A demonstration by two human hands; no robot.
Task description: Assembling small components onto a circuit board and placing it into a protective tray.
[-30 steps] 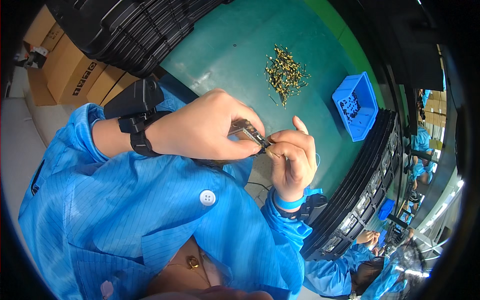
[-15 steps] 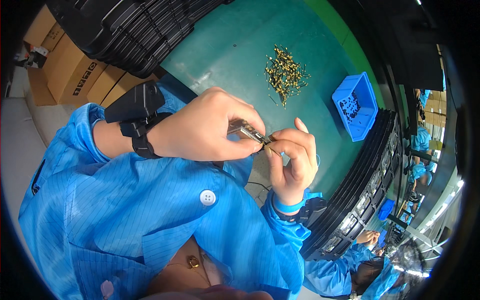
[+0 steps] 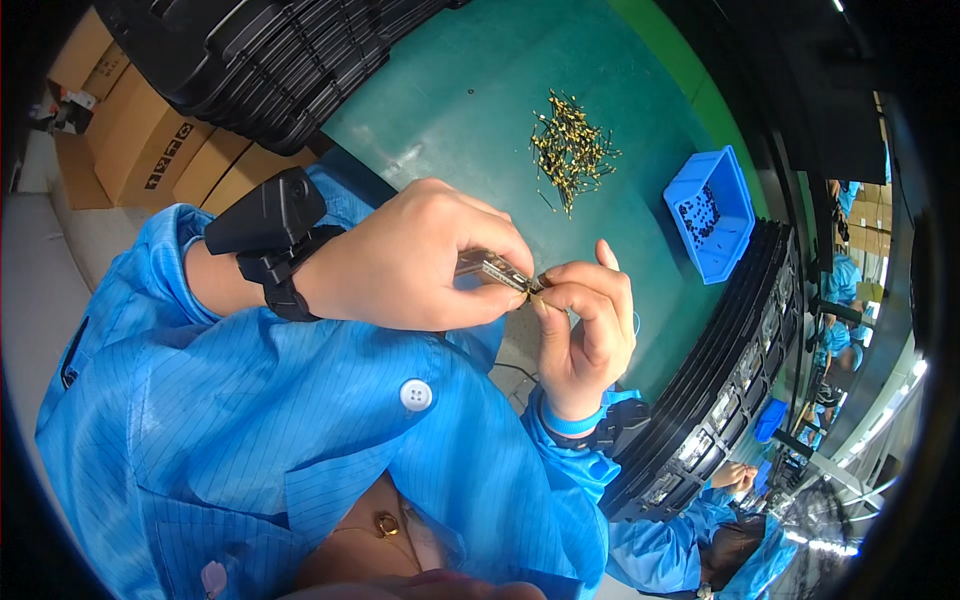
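My left hand [image 3: 400, 258] is closed round a small flat circuit board [image 3: 492, 268] with a bright metallic edge, gripped between thumb and forefinger. At the board's right end the thumb and forefinger of my right hand [image 3: 588, 325] pinch together, and a tiny dark and gold bit shows at their tips. What exactly they hold is too small and covered to name. Beyond both hands, a loose pile of short black and gold wire-like parts [image 3: 573, 152] lies on the green tabletop [image 3: 450, 120].
A blue plastic bin [image 3: 738, 225] with small black pieces stands right of the pile. Stacked black trays rise at the upper left [image 3: 250, 70] and along the right [image 3: 700, 420]. Cardboard boxes [image 3: 140, 140] stand at left. Another person in blue [image 3: 660, 550] works at lower right.
Both hands stay together at the board. My left hand and the board have tilted slightly; my right fingers have shifted a little. The pile and bin have not moved.
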